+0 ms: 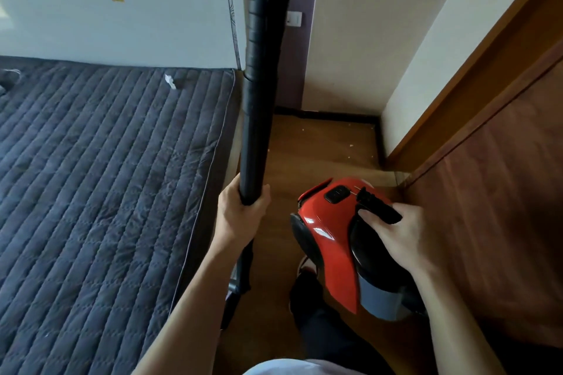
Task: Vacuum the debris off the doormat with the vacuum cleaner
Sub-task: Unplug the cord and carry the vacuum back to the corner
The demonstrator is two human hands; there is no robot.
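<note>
Closest to me, my right hand (396,240) has its fingers curled round the black handle (377,207) of the red vacuum cleaner (323,222), which sits low beside my dark shoe (304,283). My left hand (240,216), just left of it, grips the black tube (259,100), which stands nearly upright. Below is a wooden floor (320,167) with pale crumbs (350,146) near the far corner. A bed (91,192) with a dark quilted cover lies to the left, a paper scrap (170,81) on it; a wooden door (502,192) is on the right. A wall switch (294,18) is beyond. The marks on the vacuum's button (336,193) are too small to read.
</note>
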